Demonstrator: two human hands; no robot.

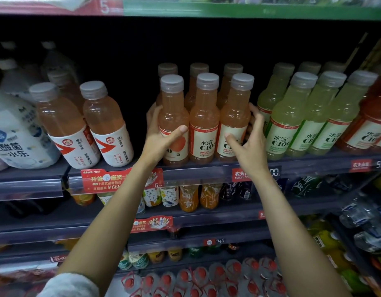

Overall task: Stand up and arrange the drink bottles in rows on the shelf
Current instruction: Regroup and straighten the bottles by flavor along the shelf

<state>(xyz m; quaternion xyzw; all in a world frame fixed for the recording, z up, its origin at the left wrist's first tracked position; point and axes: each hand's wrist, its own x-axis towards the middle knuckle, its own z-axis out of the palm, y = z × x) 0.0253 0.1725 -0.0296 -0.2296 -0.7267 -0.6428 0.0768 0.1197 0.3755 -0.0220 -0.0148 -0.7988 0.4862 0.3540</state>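
Flanking pink bottles point(203, 118), hands point(161, 136) near shelf edge point(196, 173).

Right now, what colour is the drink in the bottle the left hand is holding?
Pinkish orange, with a grey cap, in the bottle the left hand grips; head view.

Six pink bottles point(204, 116) stand in two rows of three; seven green bottles point(292, 116) to their right; three orange bottles point(103, 123) left; two hands point(161, 138) reach in
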